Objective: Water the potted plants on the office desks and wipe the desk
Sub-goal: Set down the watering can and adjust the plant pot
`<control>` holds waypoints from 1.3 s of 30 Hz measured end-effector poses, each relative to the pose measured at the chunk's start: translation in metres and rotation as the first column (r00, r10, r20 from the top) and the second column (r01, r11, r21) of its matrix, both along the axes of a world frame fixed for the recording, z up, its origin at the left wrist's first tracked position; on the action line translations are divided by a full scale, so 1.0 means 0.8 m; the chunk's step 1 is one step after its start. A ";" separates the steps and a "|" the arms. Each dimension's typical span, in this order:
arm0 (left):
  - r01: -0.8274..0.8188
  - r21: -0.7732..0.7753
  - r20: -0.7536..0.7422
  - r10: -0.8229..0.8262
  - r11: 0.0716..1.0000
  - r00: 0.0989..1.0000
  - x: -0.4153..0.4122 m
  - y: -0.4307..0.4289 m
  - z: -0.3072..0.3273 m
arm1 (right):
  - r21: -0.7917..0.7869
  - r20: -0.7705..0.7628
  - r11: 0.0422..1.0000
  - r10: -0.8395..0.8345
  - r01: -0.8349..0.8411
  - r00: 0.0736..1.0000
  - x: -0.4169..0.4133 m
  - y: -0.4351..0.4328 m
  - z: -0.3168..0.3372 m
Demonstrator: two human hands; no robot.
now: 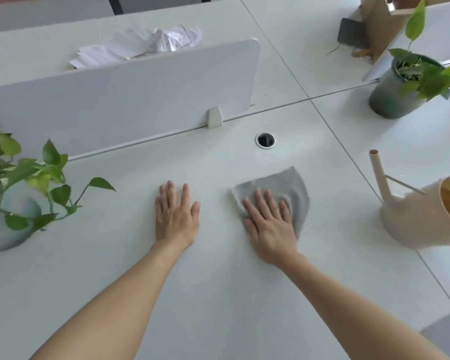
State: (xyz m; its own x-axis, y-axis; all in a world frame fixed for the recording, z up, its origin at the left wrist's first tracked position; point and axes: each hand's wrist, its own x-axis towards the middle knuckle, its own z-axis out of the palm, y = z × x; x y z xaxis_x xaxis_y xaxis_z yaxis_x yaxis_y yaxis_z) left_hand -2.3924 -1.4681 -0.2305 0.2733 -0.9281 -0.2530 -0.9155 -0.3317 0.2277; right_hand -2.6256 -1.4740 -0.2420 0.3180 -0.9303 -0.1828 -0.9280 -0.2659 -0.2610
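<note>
My right hand (269,222) presses flat, fingers straight, on a grey cloth (294,188) that lies on the white desk (218,281). My left hand (176,214) rests flat on the bare desk to the left of the cloth, holding nothing. A leafy potted plant (13,193) in a pale pot stands at the left edge. A second potted plant (411,84) in a grey-green pot stands at the far right. A beige watering can (421,214) with a long spout sits on the desk at the right, apart from my right hand.
A white divider panel (120,94) runs across behind my hands, with crumpled papers (146,45) beyond it. A round cable hole (265,140) lies just past the cloth. A cardboard box (385,19) and a dark object (351,33) sit at the back right.
</note>
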 end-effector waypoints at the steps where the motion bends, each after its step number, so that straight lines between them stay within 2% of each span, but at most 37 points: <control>1: 0.007 -0.050 -0.023 -0.009 0.999 1.000 0.009 0.016 0.007 | 0.010 -0.004 0.989 0.147 -0.147 0.989 -0.008 0.028 0.000; 2: 0.002 -0.114 -0.045 -0.007 0.994 0.999 0.020 0.036 0.012 | 0.025 -0.011 0.972 0.233 -0.233 0.972 -0.025 0.040 0.001; 3: -0.010 -0.160 -0.062 0.000 0.987 0.998 0.038 0.069 0.019 | 0.002 -0.023 0.968 0.251 -0.251 0.968 -0.037 0.048 0.004; 4: -0.012 -0.183 -0.078 -0.002 0.983 0.997 0.053 0.098 0.021 | -0.015 -0.050 0.986 0.165 -0.166 0.985 -0.054 0.045 0.005; 6: -0.015 -0.186 -0.070 0.002 0.983 0.998 0.086 0.159 0.022 | -0.011 -0.086 0.987 -0.158 0.158 0.984 -0.068 0.037 0.011; 8: -0.032 -0.141 -0.025 0.029 0.989 0.999 0.134 0.218 0.023 | 0.034 -0.128 0.903 -0.420 0.427 0.898 -0.034 0.043 0.012; 10: -0.076 -0.075 0.022 0.078 0.994 0.997 0.191 0.271 0.025 | 0.047 -0.140 0.848 -0.518 0.528 0.844 0.038 0.059 0.016; 11: -0.118 -0.037 0.046 0.120 0.992 0.992 0.214 0.291 0.025 | 0.054 -0.135 0.857 -0.503 0.513 0.854 0.076 0.068 0.018; 13: -0.238 -0.007 0.111 0.238 0.971 0.965 0.259 0.327 0.027 | 0.062 -0.109 0.929 -0.358 0.366 0.927 0.166 0.088 0.018; 15: -0.343 -0.010 0.146 0.340 0.939 0.929 0.291 0.354 0.029 | 0.072 -0.064 0.982 -0.168 0.173 0.984 0.260 0.113 0.017; 17: -0.364 0.075 0.164 0.349 0.928 0.923 0.311 0.375 0.031 | 0.095 -0.030 0.994 0.064 -0.061 0.998 0.346 0.151 0.017; 20: -0.287 0.144 0.125 0.270 0.947 0.955 0.333 0.394 0.029 | 0.090 0.034 0.904 0.418 -0.419 0.908 0.427 0.231 0.017; 23: -0.273 0.208 0.110 0.255 0.939 0.961 0.339 0.391 0.030 | 0.049 0.058 0.792 0.606 -0.608 0.794 0.408 0.271 0.006; 24: -0.284 0.237 0.121 0.262 0.929 0.958 0.337 0.389 0.030 | 0.041 0.053 0.791 0.608 -0.610 0.792 0.383 0.270 0.003; 26: -0.295 0.302 0.134 0.266 0.907 0.955 0.334 0.385 0.037 | 0.055 0.007 0.861 0.507 -0.506 0.862 0.322 0.252 0.004; 29: -0.303 0.381 0.123 0.277 0.873 0.953 0.327 0.378 0.044 | 0.105 -0.139 0.978 0.193 -0.179 0.971 0.216 0.209 0.016; 32: -0.297 0.431 0.066 0.299 0.852 0.952 0.324 0.369 0.057 | 0.168 -0.253 0.985 0.020 0.024 0.967 0.156 0.182 0.034; 34: -0.282 0.472 0.022 0.308 0.835 0.951 0.329 0.367 0.063 | 0.237 -0.289 0.968 -0.016 0.088 0.957 0.163 0.176 0.043; 36: -0.280 0.495 -0.020 0.333 0.823 0.943 0.339 0.363 0.077 | 0.238 -0.285 0.959 -0.083 0.155 0.955 0.201 0.177 0.060; 38: -0.296 0.440 -0.078 0.364 0.848 0.928 0.349 0.359 0.092 | 0.182 -0.215 0.978 -0.064 0.104 0.974 0.258 0.175 0.082; 39: -0.313 0.391 -0.099 0.378 0.866 0.920 0.352 0.357 0.100 | 0.178 -0.133 0.982 -0.036 0.059 0.991 0.292 0.176 0.093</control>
